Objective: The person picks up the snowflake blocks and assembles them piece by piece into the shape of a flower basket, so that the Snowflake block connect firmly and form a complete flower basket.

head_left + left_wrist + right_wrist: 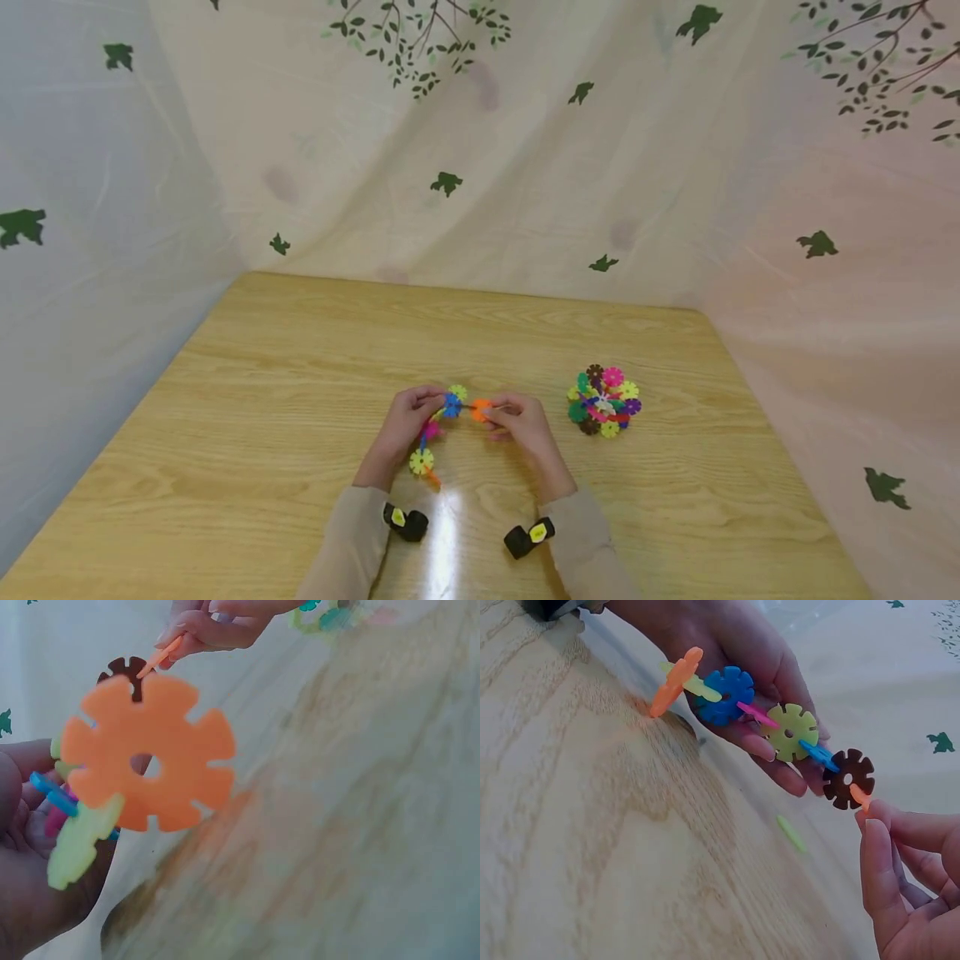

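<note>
A chain of notched plastic discs hangs between the hands. My left hand [405,423] grips it near the blue disc [452,406]. In the right wrist view the chain runs through a yellow-green disc [789,732] to a brown disc [848,779] at the right end. My right hand [525,423] pinches an orange disc [482,409], which sits in the brown disc's notch. At the chain's other end another orange disc [187,727] looms close to the left wrist camera, joined to a yellow disc [82,840]. The left palm partly hides the middle discs.
A ball-shaped cluster of many-coloured joined discs [603,402] stands to the right on the wooden table [300,350]. A thin yellow-green piece [791,833] shows below the chain. Cloth printed with leaves and birds [525,192] encloses the table.
</note>
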Demonstrator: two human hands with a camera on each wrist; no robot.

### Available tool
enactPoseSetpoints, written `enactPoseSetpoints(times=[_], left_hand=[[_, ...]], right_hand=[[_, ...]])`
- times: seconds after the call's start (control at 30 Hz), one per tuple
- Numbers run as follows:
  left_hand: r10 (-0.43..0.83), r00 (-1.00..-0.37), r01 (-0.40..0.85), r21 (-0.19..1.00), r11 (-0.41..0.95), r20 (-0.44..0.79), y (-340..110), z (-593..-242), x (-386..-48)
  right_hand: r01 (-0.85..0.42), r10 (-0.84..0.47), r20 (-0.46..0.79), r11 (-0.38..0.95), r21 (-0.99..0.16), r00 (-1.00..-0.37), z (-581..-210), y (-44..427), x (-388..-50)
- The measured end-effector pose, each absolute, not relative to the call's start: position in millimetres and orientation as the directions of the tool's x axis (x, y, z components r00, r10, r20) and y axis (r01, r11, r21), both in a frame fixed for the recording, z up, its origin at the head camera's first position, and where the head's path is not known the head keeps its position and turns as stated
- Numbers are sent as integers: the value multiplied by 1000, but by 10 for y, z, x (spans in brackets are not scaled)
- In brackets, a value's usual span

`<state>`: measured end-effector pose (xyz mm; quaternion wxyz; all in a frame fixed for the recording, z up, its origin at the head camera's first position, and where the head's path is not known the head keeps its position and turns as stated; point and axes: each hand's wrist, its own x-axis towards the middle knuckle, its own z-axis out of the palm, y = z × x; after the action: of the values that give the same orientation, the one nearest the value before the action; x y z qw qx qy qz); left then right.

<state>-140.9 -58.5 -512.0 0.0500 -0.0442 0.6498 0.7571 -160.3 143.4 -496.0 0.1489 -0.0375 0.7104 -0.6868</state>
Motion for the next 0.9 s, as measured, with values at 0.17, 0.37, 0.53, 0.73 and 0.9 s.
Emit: enactPoseSetpoints(times=[0.17, 0.37, 0.53, 0.73, 0.9], left_hand=[[13, -993, -118, 963, -243, -119, -620, -5113, -1405], [6, -996, -89, 963, -254, -91, -676, -5099, -1397], [39, -997, -73, 958, -279, -65, -695, -5082, -1380], [34, -999, -42, 976, -216, -35, -707, -5092, -1390], [29, -1000, -13, 974, -224, -6, -731, -5107, -1404]], right_hand=[[186, -195, -176, -37, -982, -965, -5000, 1466, -1600], [218, -114, -199, -197, -956, -973, -4970, 1474, -1605], [218, -89, -200, -286, -933, -976, -4960, 1472, -1608], [222, -90, -204, -350, -910, -975, -4966, 1472, -1614], [224, -113, -195, -393, -892, -974, -5021, 1460, -1616]])
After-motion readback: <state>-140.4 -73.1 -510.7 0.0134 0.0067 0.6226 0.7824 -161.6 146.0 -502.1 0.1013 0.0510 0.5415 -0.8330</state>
